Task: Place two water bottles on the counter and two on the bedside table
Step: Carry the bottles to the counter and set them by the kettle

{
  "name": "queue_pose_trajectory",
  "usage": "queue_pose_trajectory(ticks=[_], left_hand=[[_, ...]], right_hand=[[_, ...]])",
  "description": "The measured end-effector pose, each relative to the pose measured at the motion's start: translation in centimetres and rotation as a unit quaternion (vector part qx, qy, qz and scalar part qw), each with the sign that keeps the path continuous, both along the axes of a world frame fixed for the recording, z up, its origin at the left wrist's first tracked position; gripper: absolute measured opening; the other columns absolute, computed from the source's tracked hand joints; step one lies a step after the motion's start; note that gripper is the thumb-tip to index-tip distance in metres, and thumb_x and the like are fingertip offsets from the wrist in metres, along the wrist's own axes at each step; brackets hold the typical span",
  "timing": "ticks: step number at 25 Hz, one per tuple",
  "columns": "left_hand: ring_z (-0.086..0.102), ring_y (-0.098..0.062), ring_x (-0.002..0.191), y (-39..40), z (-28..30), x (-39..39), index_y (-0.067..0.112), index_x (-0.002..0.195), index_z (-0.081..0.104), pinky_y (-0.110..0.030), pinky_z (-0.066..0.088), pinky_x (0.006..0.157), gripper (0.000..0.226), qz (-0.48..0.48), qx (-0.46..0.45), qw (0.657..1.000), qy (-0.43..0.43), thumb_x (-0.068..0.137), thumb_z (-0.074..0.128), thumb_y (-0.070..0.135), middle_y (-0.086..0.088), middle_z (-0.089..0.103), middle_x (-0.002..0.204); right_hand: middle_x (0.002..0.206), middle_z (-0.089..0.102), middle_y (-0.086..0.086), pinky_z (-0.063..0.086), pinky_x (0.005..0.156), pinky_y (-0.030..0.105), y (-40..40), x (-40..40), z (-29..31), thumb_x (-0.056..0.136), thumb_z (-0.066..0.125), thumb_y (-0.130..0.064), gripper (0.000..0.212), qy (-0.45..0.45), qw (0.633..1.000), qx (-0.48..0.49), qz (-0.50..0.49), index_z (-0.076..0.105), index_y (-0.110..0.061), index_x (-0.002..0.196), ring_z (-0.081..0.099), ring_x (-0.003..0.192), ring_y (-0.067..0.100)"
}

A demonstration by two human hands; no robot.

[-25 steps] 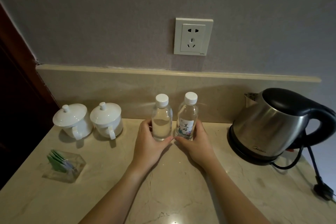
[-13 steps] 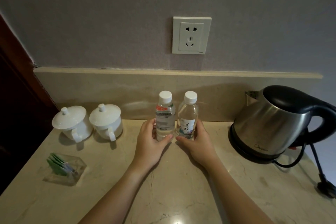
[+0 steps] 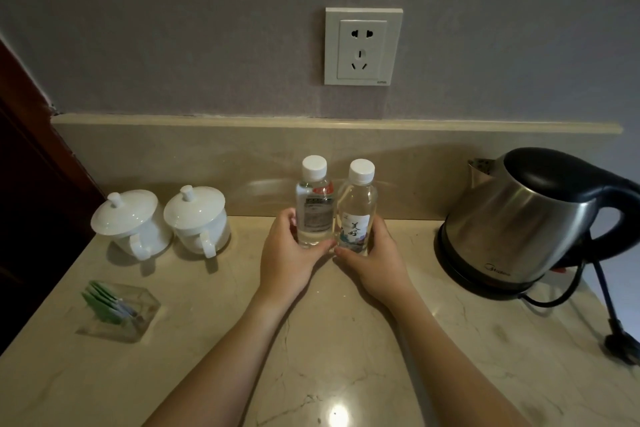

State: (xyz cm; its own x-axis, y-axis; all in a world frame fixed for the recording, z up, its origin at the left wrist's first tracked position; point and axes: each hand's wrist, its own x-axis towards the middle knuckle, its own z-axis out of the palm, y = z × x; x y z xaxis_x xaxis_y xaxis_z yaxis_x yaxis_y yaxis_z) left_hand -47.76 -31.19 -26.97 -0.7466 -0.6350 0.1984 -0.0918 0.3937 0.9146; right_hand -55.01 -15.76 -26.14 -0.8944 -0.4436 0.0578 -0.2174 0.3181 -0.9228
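Two small clear water bottles with white caps stand upright side by side on the beige marble counter, close to the backsplash. My left hand is wrapped around the base of the left bottle, whose printed back label faces me. My right hand grips the base of the right bottle, whose white label with characters faces me. The two bottles nearly touch.
Two white lidded cups stand at the back left. A clear holder with green sachets sits at the front left. A steel kettle with its black cord is at the right. A wall socket hangs above.
My left hand has turned the left bottle, so its printed label now faces me instead of a plain clear side. The right bottle and hand have stayed put.
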Motion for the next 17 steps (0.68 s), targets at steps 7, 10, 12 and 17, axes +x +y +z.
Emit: queue_pose_trajectory(ticks=[7,10,12,17], left_hand=[[0.063,-0.008,0.099,-0.63,-0.11,-0.22,0.035,0.108,0.054,-0.032,0.055,0.082,0.06,-0.002,-0.042,0.999,-0.009,0.06,0.089,0.038,0.008,0.061,0.107],[0.068,-0.007,0.099,-0.71,-0.44,-0.37,0.027,0.123,0.054,-0.039,0.057,0.088,0.072,0.0,-0.032,0.999,-0.011,0.06,0.09,0.033,0.007,0.069,0.11],[0.064,-0.01,0.107,-0.99,-0.72,-0.39,0.031,0.127,0.052,-0.042,0.055,0.092,0.075,0.0,-0.029,1.0,-0.012,0.062,0.087,0.036,0.007,0.065,0.116],[0.067,-0.013,0.099,-0.37,-0.05,-0.69,0.039,0.109,0.048,-0.035,0.056,0.081,0.064,0.027,-0.015,0.999,-0.011,0.06,0.087,0.041,0.011,0.068,0.104]], right_hand=[[0.1,0.06,-0.032,0.047,0.072,0.009,-0.03,-0.17,-0.02,0.078,0.084,-0.023,0.065,-0.012,1.0,0.005,-0.015,0.044,-0.036,0.128,0.06,0.088,-0.016],[0.096,0.058,-0.031,0.045,0.067,0.008,0.02,-0.36,-0.05,0.079,0.083,-0.023,0.058,-0.012,1.0,0.012,-0.017,0.047,-0.028,0.125,0.058,0.082,-0.017],[0.099,0.064,-0.027,0.048,0.074,0.013,-0.04,-0.31,-0.12,0.079,0.082,-0.023,0.05,-0.002,1.0,0.014,-0.023,0.053,-0.027,0.121,0.062,0.087,-0.01],[0.104,0.067,-0.023,0.051,0.084,0.02,-0.16,-0.27,-0.32,0.08,0.08,-0.025,0.043,0.012,0.999,0.016,-0.027,0.055,-0.037,0.112,0.063,0.097,-0.007]])
